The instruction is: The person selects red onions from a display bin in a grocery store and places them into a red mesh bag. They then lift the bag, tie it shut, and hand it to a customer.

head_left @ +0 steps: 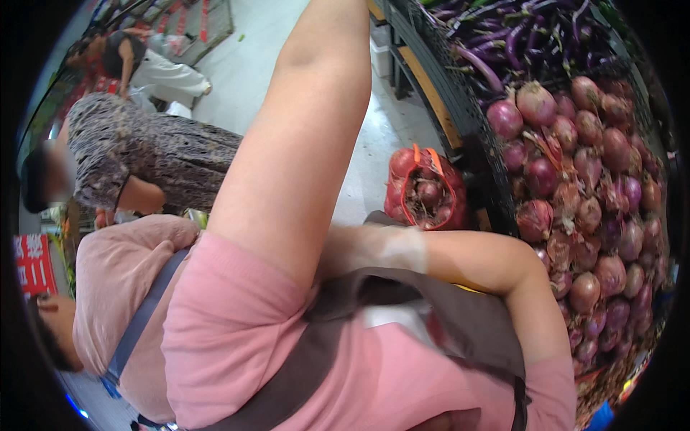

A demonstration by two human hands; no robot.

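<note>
My left arm stretches forward past the top edge, so my left hand is out of view. My right arm is bent across in front of me. The blurred right hand [347, 250] is beside my left upper arm, above a dark brown shoulder bag [480, 328]. Its fingers are too smeared to read, and something whitish shows around its wrist. A wide strap [285, 372] crosses my pink shirt to the bag, which gapes, with a white thing [396, 318] in its opening. Beyond the right forearm, a red mesh sack of onions [396, 196] sits on the floor.
On the right, a black crate rack [431, 70] holds loose red onions [587, 215] and purple eggplants [517, 37]. At the left, a person in a pink top [129, 253] is close to my shoulder. Behind are a person in patterned clothing [156, 145] and one in white trousers [167, 78].
</note>
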